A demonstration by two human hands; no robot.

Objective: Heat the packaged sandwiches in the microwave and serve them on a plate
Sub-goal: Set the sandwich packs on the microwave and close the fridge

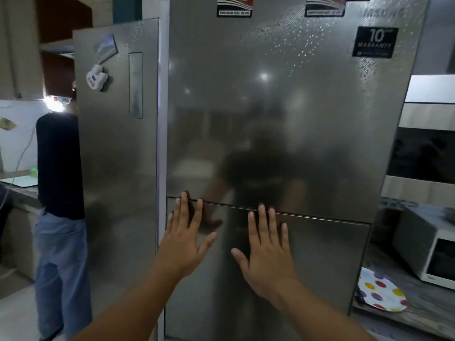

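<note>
Hands first: the left hand (183, 238) lies flat with fingers spread apart, fingertips reaching the seam between the two doors of the steel refrigerator (283, 124). The right hand (267, 247) is just beside it at 3 o'clock, also splayed and holding nothing, its fingertips at the same seam and its palm over the lower door (320, 262). Whether the palms press the metal or hover just off it cannot be told. The upper door carries a warranty sticker (374, 42) at 1 o'clock from the hands. At 4 o'clock a polka-dot plate (380, 291) rests on a counter (423, 313), with a white microwave (428, 244) behind it at 3 o'clock. At 9 o'clock a second person (59, 183) stands beside a narrower steel panel (118, 143). No packaged sandwiches can be seen.
</note>
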